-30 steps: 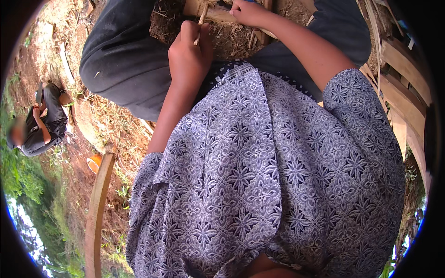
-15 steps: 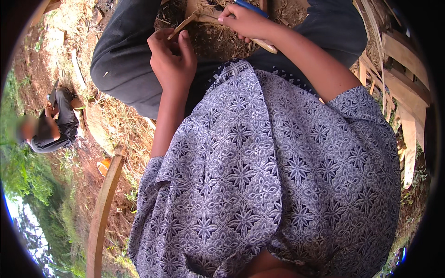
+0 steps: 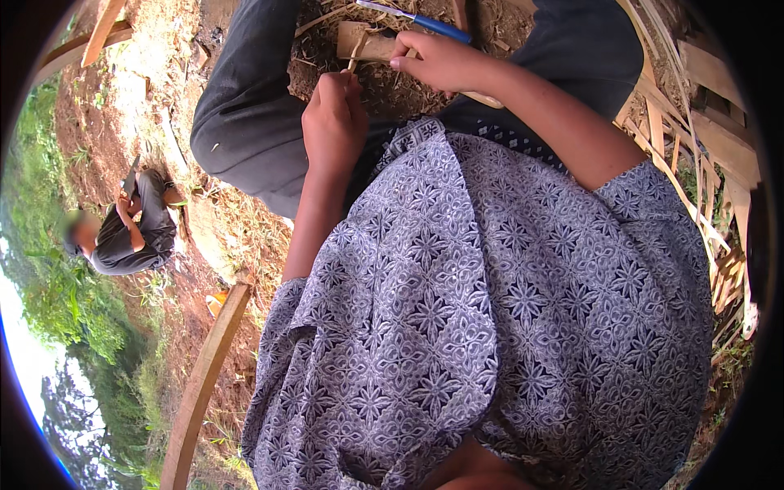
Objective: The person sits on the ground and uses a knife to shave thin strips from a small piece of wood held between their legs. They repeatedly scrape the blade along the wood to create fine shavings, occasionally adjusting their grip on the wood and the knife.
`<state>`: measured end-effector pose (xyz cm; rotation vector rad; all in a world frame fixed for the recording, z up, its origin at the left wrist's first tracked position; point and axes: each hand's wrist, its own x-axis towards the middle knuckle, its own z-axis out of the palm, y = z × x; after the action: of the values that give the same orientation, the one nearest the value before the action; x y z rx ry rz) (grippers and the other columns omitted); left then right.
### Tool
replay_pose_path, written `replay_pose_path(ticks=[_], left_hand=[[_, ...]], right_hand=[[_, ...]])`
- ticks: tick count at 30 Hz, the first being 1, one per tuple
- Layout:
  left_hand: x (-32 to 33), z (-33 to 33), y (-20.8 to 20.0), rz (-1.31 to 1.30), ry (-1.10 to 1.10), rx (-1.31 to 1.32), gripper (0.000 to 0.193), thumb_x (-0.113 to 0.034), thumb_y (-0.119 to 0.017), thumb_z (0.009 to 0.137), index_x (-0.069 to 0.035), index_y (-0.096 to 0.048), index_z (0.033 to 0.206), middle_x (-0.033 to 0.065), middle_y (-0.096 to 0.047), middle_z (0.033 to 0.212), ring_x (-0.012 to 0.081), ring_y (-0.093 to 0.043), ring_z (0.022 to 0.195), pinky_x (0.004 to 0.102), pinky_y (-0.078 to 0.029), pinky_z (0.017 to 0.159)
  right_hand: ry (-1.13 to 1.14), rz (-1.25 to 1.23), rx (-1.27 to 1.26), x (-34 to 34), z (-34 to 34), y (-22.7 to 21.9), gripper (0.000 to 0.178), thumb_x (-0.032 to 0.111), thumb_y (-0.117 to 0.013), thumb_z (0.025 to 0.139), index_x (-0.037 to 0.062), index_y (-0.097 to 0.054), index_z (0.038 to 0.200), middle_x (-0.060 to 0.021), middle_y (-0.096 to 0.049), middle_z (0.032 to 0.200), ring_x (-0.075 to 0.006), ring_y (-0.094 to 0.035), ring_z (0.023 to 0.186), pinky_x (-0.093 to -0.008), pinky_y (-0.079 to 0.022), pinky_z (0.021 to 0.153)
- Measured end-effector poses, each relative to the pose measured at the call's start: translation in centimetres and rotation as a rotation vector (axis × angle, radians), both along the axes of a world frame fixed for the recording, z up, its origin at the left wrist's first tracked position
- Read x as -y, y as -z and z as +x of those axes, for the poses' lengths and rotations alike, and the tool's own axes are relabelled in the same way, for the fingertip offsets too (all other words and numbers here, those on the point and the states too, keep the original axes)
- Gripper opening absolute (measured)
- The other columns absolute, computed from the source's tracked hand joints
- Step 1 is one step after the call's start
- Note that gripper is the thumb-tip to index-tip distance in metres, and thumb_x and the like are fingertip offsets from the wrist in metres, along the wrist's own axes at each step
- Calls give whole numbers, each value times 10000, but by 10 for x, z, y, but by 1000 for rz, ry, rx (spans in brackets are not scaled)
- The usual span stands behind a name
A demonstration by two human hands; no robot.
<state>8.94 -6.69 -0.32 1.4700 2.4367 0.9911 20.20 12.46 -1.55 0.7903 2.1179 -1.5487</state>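
My left hand [image 3: 335,122] is closed around the lower end of a thin wooden strip [image 3: 358,54], which points up and away from me. To its right, my right hand [image 3: 437,62] is wrapped round a knife with a pale wooden handle [image 3: 483,100]; the handle's butt sticks out below the palm, and the blade is hard to make out. A flat wooden block [image 3: 351,39] lies just beyond both hands, behind the strip. Past my right hand rests a blue-handled chisel-like tool [image 3: 441,28] with a metal shaft.
Wood shavings [image 3: 400,96] cover the ground between my bent legs [image 3: 245,106]. Split wood pieces [image 3: 723,147] are piled at the right. A curved wooden beam [image 3: 204,384] stands at the left, and another person [image 3: 135,224] sits farther off on the slope.
My left hand has closed and turned, bringing the strip more upright. My right hand stays on the knife. The view has shifted, showing more of the block and the blue-handled tool.
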Motion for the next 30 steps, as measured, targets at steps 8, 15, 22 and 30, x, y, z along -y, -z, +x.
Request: replay_pose_path(ticks=[8,15,22,30], left_hand=[[2,4,-6,-34,121,57,118,32,-616,951,-5,-549,1040,188,-670,890,399,-693,814,452,-547,677],[2,-5,-11,-66,138,109,117,11,-614,936,-22,-548,1026,191,-663,917,422,-675,811,481,-538,661],[-11,-8,-21,-8,61,53,119,7,-651,950,-29,-603,1053,154,-678,927,340,-694,810,423,-541,666],[-7,-8,-18,146,59,-51,141,34,-723,890,-35,-656,993,113,-668,939,275,-687,821,367,-552,688]], right_hand=[[-49,105,-116,4,3,7,241,342,-594,1041,105,-604,1087,-72,-620,726,-176,-628,616,-378,-482,548],[-117,417,-216,0,-13,39,214,320,-614,1027,109,-608,1055,-93,-638,723,-211,-649,637,-414,-488,579],[64,262,128,-44,24,108,238,357,-563,1055,136,-595,1139,-44,-605,674,-166,-596,509,-357,-460,455],[20,112,-250,3,12,6,300,363,-564,1051,112,-595,1212,-53,-613,668,-156,-590,475,-339,-482,445]])
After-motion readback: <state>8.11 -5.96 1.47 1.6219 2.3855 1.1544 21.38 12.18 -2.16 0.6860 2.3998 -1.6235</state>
